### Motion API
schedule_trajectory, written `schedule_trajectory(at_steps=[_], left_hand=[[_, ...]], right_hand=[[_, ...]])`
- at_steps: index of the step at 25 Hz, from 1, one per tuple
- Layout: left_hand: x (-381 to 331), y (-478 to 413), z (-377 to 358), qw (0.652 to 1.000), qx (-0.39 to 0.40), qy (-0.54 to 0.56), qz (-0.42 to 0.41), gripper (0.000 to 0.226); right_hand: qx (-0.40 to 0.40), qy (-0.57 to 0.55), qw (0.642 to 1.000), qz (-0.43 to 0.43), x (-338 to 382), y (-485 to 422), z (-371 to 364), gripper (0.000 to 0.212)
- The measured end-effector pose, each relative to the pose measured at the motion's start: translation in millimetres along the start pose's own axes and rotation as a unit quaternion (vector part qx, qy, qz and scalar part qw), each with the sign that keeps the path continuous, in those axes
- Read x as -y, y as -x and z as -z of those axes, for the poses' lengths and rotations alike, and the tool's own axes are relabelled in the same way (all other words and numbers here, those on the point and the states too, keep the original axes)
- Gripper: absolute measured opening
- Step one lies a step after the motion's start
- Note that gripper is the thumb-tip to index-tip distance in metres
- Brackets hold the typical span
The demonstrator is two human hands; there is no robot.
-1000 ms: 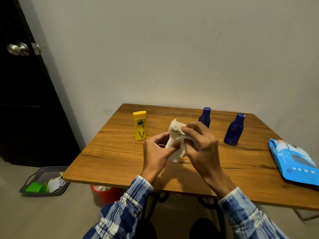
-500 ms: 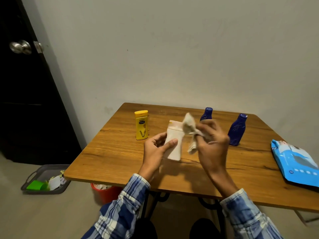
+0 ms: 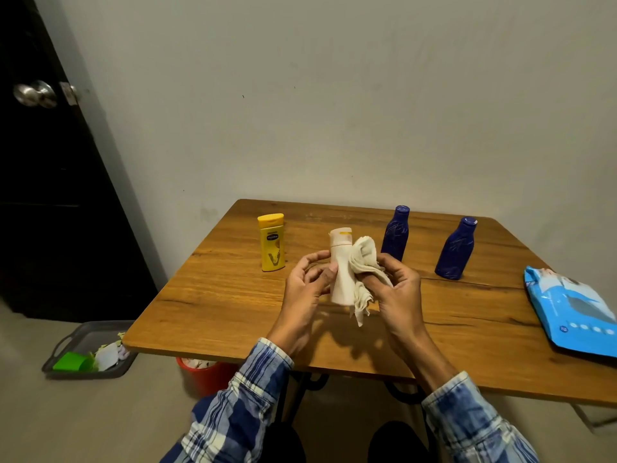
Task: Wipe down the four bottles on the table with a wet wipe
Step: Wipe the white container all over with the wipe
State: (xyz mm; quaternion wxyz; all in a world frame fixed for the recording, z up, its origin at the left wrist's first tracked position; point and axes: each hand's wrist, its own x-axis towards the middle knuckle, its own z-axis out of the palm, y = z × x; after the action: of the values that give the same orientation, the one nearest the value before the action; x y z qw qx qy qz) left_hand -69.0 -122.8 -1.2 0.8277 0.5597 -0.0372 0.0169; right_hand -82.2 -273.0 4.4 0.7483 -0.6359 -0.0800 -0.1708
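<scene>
Gripping white bottle point(image 3: 340, 275) in left hand point(image 3: 305, 290), right hand point(image 3: 400, 292) grip closed on wet wipe point(image 3: 363, 267) against it, bottle's side hidden

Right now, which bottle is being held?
The white bottle, gripped by the left hand while the right hand holds the wipe against it. The yellow bottle and both blue bottles stand untouched on the table.

wooden table point(image 3: 233, 295) bears yellow bottle point(image 3: 272, 242), two blue bottles point(image 3: 395, 233), wipes pack point(image 3: 574, 312).
</scene>
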Motion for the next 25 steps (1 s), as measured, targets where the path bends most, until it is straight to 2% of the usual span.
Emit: schedule_trajectory(at_steps=[3, 7, 10, 13, 15, 18, 19, 22, 25], left_hand=[[-1, 6, -7, 0.999, 0.019, -0.029, -0.005, 0.027], [-1, 7, -5, 0.994, 0.045, 0.084, 0.052, 0.035], [1, 8, 0, 0.981, 0.051, 0.167, 0.089, 0.040], [0, 8, 1, 0.981, 0.073, 0.155, 0.088, 0.039], [-2, 8, 0, 0.985, 0.079, 0.135, 0.069, 0.034], [-3, 8, 0, 0.987, 0.085, 0.129, 0.050, 0.031], [-4, 9, 1, 0.988, 0.088, 0.122, 0.044, 0.031], [-1, 10, 4, 0.990, 0.109, 0.088, 0.031, 0.036], [2, 8, 6, 0.993, 0.103, 0.052, 0.008, 0.037]], right_hand=[[0.011, 0.031, 0.999, 0.025, -1, -2, -4, 0.024], [0.029, 0.031, 0.999, 0.027, 5, -3, -2, 0.024], [-0.021, 0.017, 0.999, 0.032, 11, -6, 5, 0.025], [-0.051, 0.088, 0.989, 0.107, 18, -17, 9, 0.022], [-0.026, 0.199, 0.962, 0.186, 17, -17, 3, 0.024], [0.052, 0.387, 0.873, 0.293, 9, -5, -5, 0.031], [0.057, 0.401, 0.861, 0.308, 8, -5, -4, 0.031], [0.009, 0.381, 0.876, 0.297, 13, -9, 0, 0.032], [0.085, 0.424, 0.844, 0.316, 16, 1, -3, 0.031]])
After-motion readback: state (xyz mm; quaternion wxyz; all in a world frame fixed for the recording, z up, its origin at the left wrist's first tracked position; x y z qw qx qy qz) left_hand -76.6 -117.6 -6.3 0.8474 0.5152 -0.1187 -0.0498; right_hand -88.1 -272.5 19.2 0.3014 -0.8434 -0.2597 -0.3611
